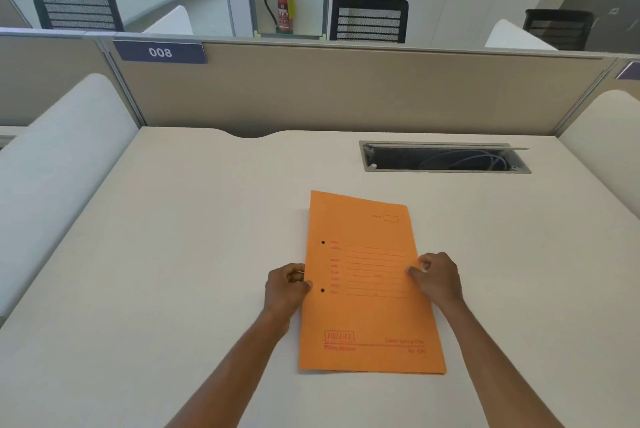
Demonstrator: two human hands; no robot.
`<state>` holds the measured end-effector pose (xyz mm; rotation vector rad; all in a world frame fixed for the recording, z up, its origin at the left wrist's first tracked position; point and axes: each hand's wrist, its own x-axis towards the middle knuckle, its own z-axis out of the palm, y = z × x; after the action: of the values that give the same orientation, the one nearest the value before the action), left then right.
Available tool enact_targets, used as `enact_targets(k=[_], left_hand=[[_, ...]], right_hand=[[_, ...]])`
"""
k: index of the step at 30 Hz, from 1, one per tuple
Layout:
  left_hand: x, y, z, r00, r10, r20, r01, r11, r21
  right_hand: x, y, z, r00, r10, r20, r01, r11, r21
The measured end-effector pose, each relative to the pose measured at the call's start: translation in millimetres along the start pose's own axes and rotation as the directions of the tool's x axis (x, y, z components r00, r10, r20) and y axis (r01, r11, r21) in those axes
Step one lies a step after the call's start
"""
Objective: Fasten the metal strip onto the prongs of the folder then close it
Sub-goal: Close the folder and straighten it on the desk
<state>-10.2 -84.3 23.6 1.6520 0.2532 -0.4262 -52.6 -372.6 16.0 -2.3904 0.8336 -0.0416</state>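
On the pale desk (pixel 173 254), an orange folder (pixel 370 317) lies closed. Left hand (pixel 285 287) pinches its 9 o'clock edge; right hand (pixel 438 277) presses fingertips on its 3 o'clock edge. Open cable tray (pixel 443 157) at 1 o'clock; beige partition (pixel 346 88) behind, chairs (pixel 369 20) beyond.

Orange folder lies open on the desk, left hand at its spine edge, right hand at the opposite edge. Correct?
Not quite. The head view shows the orange folder closed, printed front cover up, flat on the desk. The rest holds: left hand at its spine edge, right hand at the opposite edge.
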Motion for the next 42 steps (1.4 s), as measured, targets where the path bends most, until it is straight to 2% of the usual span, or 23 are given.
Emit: enact_targets(k=[4, 8, 13, 19, 25, 33, 42], left_hand=[[-0.7, -1.8, -6.4, 0.998, 0.04, 0.053, -0.031, 0.986, -0.162], [3.2, 2.9, -13.4, 0.994, 0.089, 0.066, -0.07, 0.966, -0.25], [10.5, 27.9, -25.0, 0.979, 0.198, 0.046, -0.176, 0.936, -0.305], [19.0, 71.0, -37.4, 0.951, 0.308, 0.017, -0.284, 0.897, -0.338], [17.6, 83.5, -47.2, 0.945, 0.328, 0.019, -0.301, 0.888, -0.347], [12.0, 72.5, -52.2, 0.954, 0.298, -0.009, -0.284, 0.896, -0.341], [8.5, 29.3, -76.0, 0.974, 0.196, -0.112, -0.219, 0.942, -0.255]], right_hand=[[-3.1, 2.1, -5.5, 1.0, -0.006, 0.017, 0.003, 0.981, 0.196], [-7.0, -3.8, -20.6, 0.99, 0.015, 0.143, -0.09, 0.84, 0.534], [-2.4, -35.3, -44.9, 0.996, -0.057, 0.065, -0.006, 0.707, 0.708], [11.6, -84.7, -76.9, 0.988, -0.145, -0.061, 0.142, 0.655, 0.743], [11.3, -101.7, -78.8, 0.978, -0.179, -0.103, 0.196, 0.646, 0.738], [7.1, -99.6, -68.0, 0.983, -0.171, -0.074, 0.17, 0.66, 0.732], [-1.7, -90.0, -27.4, 0.986, -0.142, 0.082, 0.049, 0.734, 0.678]])
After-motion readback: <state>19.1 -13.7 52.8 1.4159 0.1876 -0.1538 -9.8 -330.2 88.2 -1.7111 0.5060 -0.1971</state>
